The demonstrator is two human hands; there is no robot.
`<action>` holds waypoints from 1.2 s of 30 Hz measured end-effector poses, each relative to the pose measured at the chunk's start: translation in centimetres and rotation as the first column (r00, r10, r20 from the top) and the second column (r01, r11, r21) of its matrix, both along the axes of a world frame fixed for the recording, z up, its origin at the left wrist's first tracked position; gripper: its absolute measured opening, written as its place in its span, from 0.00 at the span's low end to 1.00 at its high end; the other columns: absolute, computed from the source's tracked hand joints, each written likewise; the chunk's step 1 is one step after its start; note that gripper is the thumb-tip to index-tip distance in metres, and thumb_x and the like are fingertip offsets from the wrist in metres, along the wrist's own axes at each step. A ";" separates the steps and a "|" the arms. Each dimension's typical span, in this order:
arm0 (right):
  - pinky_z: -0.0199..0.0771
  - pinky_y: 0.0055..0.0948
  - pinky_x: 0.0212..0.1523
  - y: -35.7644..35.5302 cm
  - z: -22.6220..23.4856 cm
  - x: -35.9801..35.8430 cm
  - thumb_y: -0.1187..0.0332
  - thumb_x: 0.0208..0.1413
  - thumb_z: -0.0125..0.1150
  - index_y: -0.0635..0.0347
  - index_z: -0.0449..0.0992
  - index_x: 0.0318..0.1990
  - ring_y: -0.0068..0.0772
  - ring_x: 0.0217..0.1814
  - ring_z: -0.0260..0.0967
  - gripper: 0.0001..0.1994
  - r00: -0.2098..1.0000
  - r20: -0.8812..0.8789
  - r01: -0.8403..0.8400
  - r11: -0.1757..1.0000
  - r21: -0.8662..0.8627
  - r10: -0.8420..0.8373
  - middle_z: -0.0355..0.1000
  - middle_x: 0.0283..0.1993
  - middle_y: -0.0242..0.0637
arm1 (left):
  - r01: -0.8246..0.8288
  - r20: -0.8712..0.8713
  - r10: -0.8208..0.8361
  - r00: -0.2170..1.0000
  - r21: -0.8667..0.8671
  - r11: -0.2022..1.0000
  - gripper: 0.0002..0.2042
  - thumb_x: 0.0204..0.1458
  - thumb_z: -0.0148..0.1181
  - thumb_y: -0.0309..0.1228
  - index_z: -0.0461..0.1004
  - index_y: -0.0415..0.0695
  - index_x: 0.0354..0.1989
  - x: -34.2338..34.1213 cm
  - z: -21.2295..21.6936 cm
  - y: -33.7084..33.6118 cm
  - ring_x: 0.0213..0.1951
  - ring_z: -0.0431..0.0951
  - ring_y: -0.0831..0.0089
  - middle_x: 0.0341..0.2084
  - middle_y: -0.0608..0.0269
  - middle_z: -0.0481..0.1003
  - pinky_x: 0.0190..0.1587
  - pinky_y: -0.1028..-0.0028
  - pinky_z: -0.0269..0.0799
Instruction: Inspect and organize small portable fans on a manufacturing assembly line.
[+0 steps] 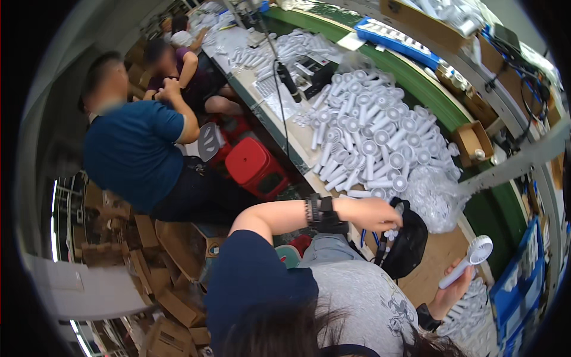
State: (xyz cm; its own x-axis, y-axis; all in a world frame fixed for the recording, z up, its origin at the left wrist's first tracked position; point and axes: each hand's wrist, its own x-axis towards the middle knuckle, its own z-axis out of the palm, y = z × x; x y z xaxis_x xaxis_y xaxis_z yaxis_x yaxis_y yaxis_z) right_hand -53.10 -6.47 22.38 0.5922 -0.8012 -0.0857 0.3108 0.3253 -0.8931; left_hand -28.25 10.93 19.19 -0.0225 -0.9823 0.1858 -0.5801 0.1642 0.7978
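The right hand (453, 291) closes its grip around the handle of a white handheld fan (470, 259), whose round head tilts up and away from the fingers. Across the lap, the left hand (375, 214) curls its grip on what seems to be a small white part (391, 234), blurred here, just above a black bag (410, 241). Beyond both grips, on the worktop (440, 253), lies a crumpled clear plastic bag (431, 196), and past it a big heap of white fans (372, 140). Farther left, well apart, a person in a blue shirt (134, 152) sits beside a red stool (256, 166).
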 end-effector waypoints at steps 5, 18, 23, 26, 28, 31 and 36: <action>0.56 0.16 0.25 1.3 0.8 2.1 0.61 0.53 0.46 0.59 0.62 0.41 0.19 0.25 0.57 0.13 0.999 -0.042 -0.015 0.999 -0.031 0.014 0.62 0.27 0.33 | 0.017 0.008 -0.016 1.000 -0.133 0.991 0.10 0.45 0.49 0.30 0.70 0.41 0.36 -1.7 1.7 -4.0 0.29 0.72 0.57 0.26 0.54 0.73 0.31 0.65 0.67; 0.54 0.18 0.27 2.0 0.8 3.3 0.61 0.52 0.44 0.61 0.61 0.42 0.19 0.25 0.54 0.14 0.993 -0.097 0.065 0.997 -0.028 -0.068 0.59 0.26 0.33 | 0.110 -0.258 -0.135 0.957 -0.110 0.988 0.12 0.44 0.50 0.31 0.69 0.38 0.36 -4.7 2.6 -6.6 0.26 0.73 0.61 0.21 0.56 0.73 0.28 0.68 0.66; 0.54 0.17 0.27 2.3 0.9 3.5 0.61 0.53 0.44 0.60 0.62 0.42 0.18 0.25 0.54 0.14 0.995 -0.086 0.054 0.998 -0.036 -0.057 0.59 0.25 0.31 | 0.130 -0.268 -0.157 0.951 -0.114 0.985 0.13 0.44 0.50 0.32 0.69 0.38 0.36 -4.8 2.6 -6.5 0.25 0.73 0.61 0.20 0.56 0.73 0.27 0.68 0.66; 0.54 0.17 0.27 2.4 0.9 3.5 0.61 0.53 0.44 0.60 0.61 0.44 0.18 0.25 0.53 0.14 0.994 -0.088 0.064 0.997 -0.036 -0.067 0.59 0.25 0.31 | 0.135 -0.264 -0.153 0.952 -0.085 0.987 0.13 0.44 0.50 0.32 0.69 0.38 0.36 -4.8 2.6 -6.2 0.26 0.74 0.61 0.20 0.56 0.73 0.27 0.68 0.67; 0.54 0.17 0.26 2.5 0.8 3.5 0.62 0.53 0.44 0.61 0.61 0.44 0.18 0.25 0.53 0.15 0.993 -0.088 0.070 0.997 -0.037 -0.073 0.59 0.25 0.31 | 0.139 -0.262 -0.153 0.953 -0.072 0.988 0.13 0.44 0.50 0.33 0.69 0.38 0.37 -4.8 2.6 -6.1 0.26 0.74 0.61 0.20 0.56 0.73 0.28 0.68 0.67; 0.54 0.17 0.27 2.6 0.8 3.4 0.62 0.53 0.44 0.61 0.61 0.44 0.18 0.25 0.54 0.15 0.993 -0.094 0.064 0.997 -0.035 -0.067 0.59 0.25 0.31 | 0.165 -0.222 -0.167 0.961 -0.028 0.986 0.14 0.44 0.50 0.33 0.69 0.38 0.37 -4.7 2.5 -5.9 0.27 0.74 0.60 0.21 0.55 0.74 0.28 0.68 0.68; 0.54 0.17 0.26 2.3 0.3 3.3 0.62 0.53 0.44 0.61 0.61 0.44 0.18 0.25 0.54 0.15 0.994 -0.089 0.055 0.998 -0.028 -0.057 0.59 0.25 0.31 | 0.176 -0.230 -0.170 0.958 0.002 0.984 0.14 0.45 0.50 0.33 0.69 0.38 0.38 -4.6 2.6 -5.8 0.28 0.74 0.60 0.22 0.55 0.74 0.29 0.68 0.68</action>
